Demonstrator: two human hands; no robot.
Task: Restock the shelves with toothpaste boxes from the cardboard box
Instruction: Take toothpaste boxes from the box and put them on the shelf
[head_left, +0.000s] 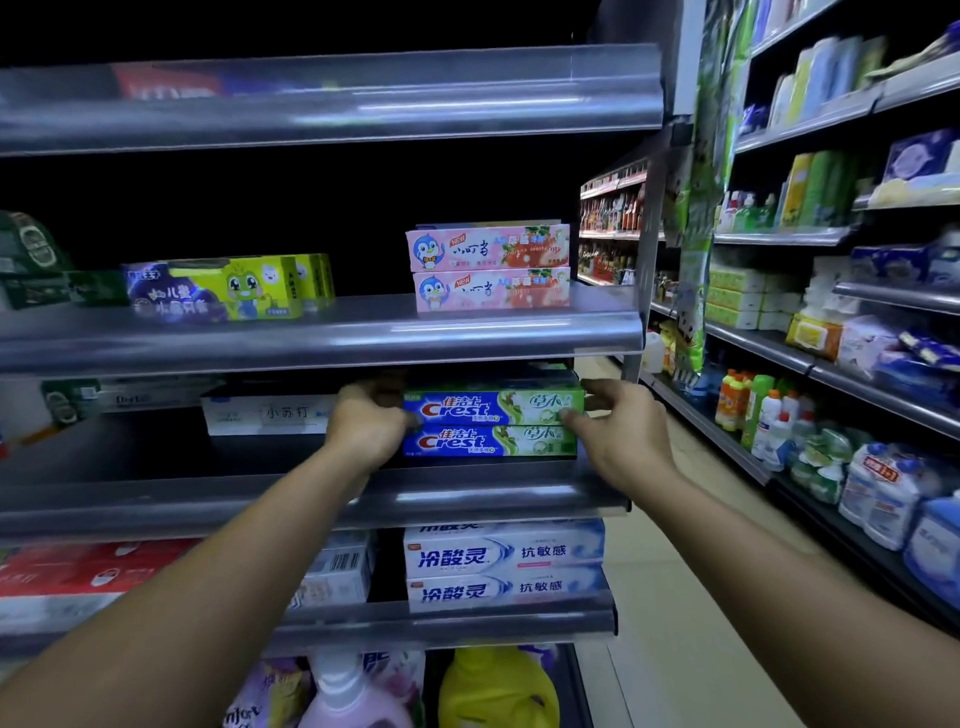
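Head view: left hand (366, 431) and right hand (618, 441) are bracketing two stacked Crest boxes (493, 423) at 9 and 3 o'clock. Fingers are curling round both ends, likely squaring the stack on the middle shelf (311, 499).

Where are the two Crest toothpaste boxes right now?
In the head view, the Crest boxes sit stacked at the right end of the middle shelf, between the left hand and right hand, below the pink penguin boxes.

"Crest" on two stacked toothpaste boxes (493, 423), "NEW" on pink boxes (488, 267)
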